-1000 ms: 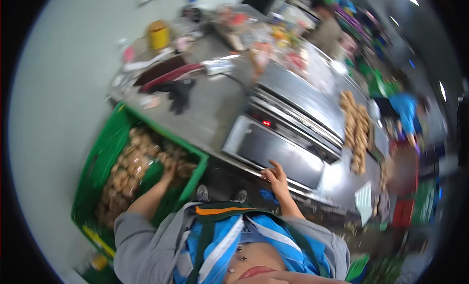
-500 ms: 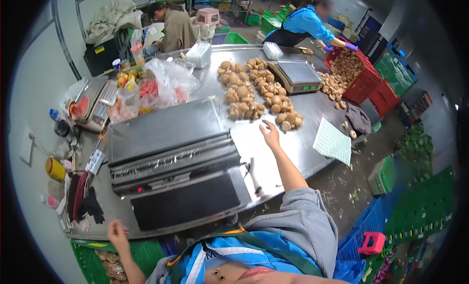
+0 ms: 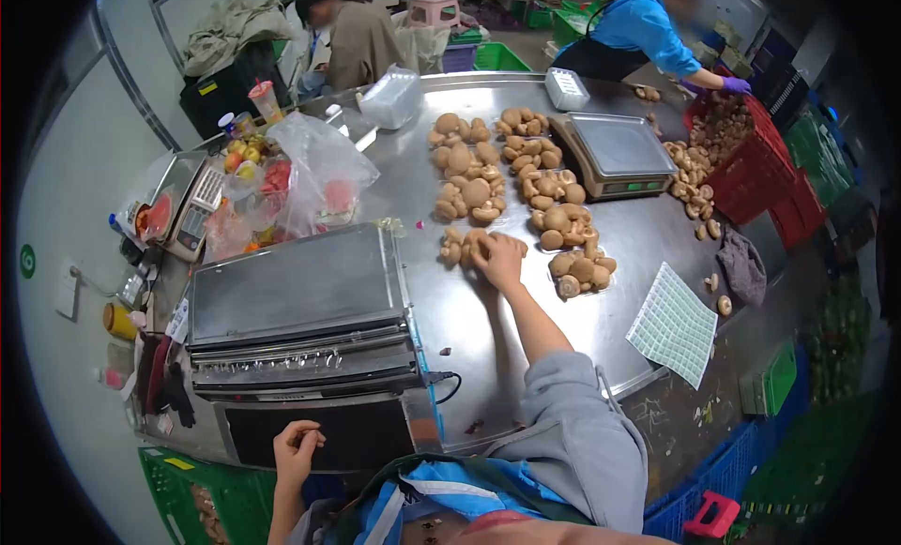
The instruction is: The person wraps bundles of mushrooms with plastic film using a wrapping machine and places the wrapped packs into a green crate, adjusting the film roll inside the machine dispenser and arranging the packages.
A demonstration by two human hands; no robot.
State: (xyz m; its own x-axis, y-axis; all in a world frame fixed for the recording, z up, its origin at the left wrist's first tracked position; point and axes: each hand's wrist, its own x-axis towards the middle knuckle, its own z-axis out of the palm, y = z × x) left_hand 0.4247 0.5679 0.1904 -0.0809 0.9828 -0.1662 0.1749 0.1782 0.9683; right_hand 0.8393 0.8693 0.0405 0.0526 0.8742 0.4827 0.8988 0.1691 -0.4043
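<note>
At the far left, a dark glove (image 3: 176, 400) is laid on the metal table (image 3: 469, 329); below the table edge, a green crate (image 3: 253, 489) is seen; the left hand (image 3: 297, 448) is held above the black plate (image 3: 328, 428) of the flat machine (image 3: 296, 282), with its fingers loosely bent and nothing seen to be grasped; behind the machine, a clear plastic bag (image 3: 324, 160) is placed.

In the middle, the near end of the left row of mushrooms (image 3: 462, 184) is touched by the right hand (image 3: 502, 261), its fingers curved over them; whether they are firmly gripped cannot be told; to the right, a second row of mushrooms (image 3: 549, 184) is laid, then a scale (image 3: 617, 151), a checked sheet (image 3: 673, 325) and a red crate (image 3: 751, 174), over which a co-worker's gloved hand (image 3: 736, 84) is held.
</note>
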